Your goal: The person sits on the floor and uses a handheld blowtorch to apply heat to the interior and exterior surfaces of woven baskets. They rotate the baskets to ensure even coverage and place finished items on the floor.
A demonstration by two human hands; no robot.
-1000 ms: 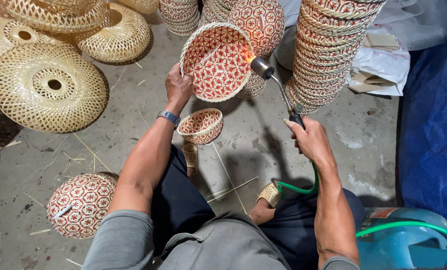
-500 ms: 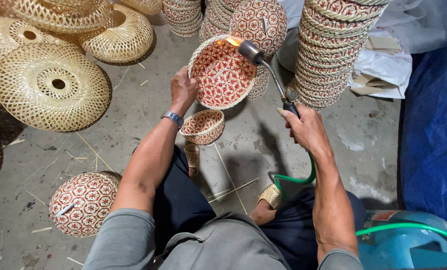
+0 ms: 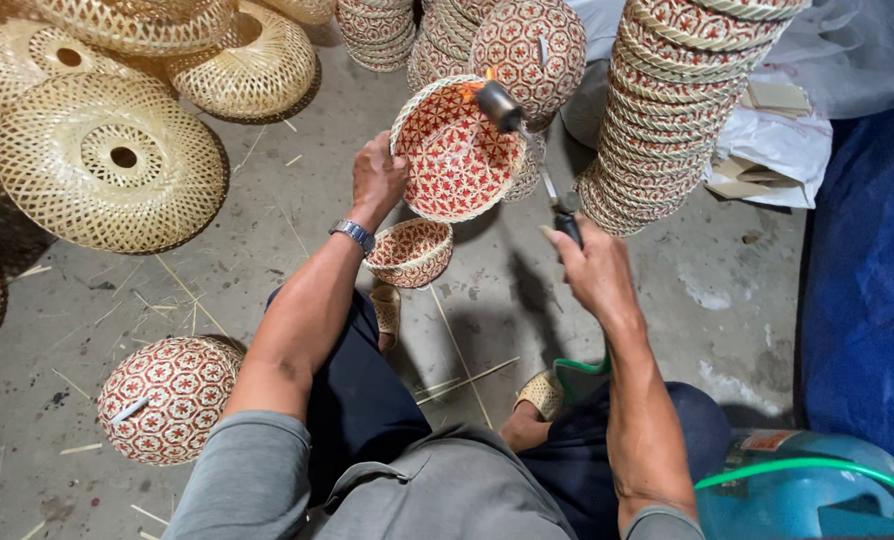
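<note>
My left hand grips the rim of a red-and-white woven bowl, held up with its inside facing me. My right hand holds a gas torch by its black handle. The torch's metal nozzle points into the bowl's upper rim, where a small orange flame shows. A smaller woven bowl sits on the floor just below the held one.
Tall stacks of red-patterned bowls stand at the right and back. Large pale bamboo lampshades lie at the left. An upturned patterned bowl rests by my left elbow. A green hose runs over a blue gas cylinder at bottom right.
The torch nozzle has swept leftward along the bowl's upper rim. My left hand has turned the bowl a little, and the view has shifted slightly.
</note>
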